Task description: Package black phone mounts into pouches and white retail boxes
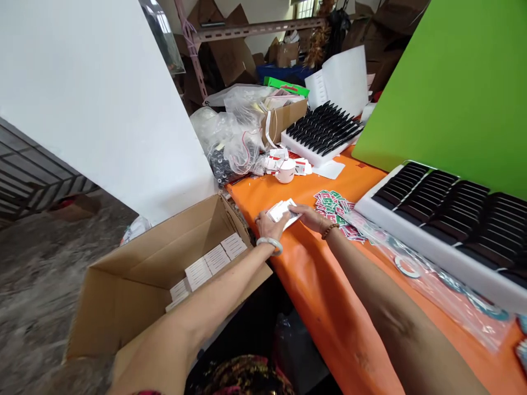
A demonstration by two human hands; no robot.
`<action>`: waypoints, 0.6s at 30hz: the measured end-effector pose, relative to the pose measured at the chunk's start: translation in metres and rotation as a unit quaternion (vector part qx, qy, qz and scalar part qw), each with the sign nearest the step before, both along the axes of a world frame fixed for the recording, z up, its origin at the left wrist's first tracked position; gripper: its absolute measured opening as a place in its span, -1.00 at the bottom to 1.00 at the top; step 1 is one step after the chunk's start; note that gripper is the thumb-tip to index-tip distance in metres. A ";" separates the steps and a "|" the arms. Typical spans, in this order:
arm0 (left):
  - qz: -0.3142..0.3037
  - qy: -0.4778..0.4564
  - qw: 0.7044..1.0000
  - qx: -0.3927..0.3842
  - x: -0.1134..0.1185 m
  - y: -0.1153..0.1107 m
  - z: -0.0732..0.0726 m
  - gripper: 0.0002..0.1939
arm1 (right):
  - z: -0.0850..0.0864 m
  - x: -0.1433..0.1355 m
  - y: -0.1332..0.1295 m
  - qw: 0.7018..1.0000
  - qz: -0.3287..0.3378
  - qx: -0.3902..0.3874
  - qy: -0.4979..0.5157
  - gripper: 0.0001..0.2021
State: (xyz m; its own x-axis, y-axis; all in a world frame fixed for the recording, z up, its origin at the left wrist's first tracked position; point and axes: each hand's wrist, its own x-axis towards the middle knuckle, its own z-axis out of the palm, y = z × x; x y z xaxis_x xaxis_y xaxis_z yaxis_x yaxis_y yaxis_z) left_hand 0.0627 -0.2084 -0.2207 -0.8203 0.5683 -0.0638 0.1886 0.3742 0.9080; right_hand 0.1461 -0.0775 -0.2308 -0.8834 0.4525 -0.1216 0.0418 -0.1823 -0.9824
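Observation:
Over the near edge of the orange table, my left hand (270, 226) closes on a small stack of white, flat card pieces (280, 208), a pale bangle at its wrist. My right hand (309, 216) pinches the right side of the same stack, thumb and fingers together; a beaded bracelet circles that wrist. Exact print on the pieces is too small to read. Just right of my right hand lies a loose pile of red and green printed cards (329, 202). Below and left of my left hand stands an open cardboard box (123, 291) holding several white boxes (206, 265).
A white foam tray of black items (436, 208) stands at the right, another tray of black items (323, 129) at the back. Plastic bags (233, 131), a white roll (285, 170) and a clear sleeve with rings (436, 285) lie on the orange table (329, 307). Upright white (102, 99) and green panels (461, 88) flank it.

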 end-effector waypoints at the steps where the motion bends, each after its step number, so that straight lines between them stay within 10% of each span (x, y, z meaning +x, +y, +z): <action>1: 0.005 0.021 1.000 -0.003 0.009 -0.003 -0.003 -0.32 | -0.002 0.008 -0.001 1.000 0.002 -0.009 0.003 -0.60; 8: -0.101 0.184 0.977 0.041 0.059 -0.026 -0.027 -0.13 | -0.017 0.035 -0.010 0.995 -0.099 -0.028 0.005 -0.33; 18: -0.112 0.138 0.984 0.031 0.046 -0.018 -0.032 0.16 | -0.012 0.022 -0.019 0.998 -0.058 -0.013 -0.013 -0.28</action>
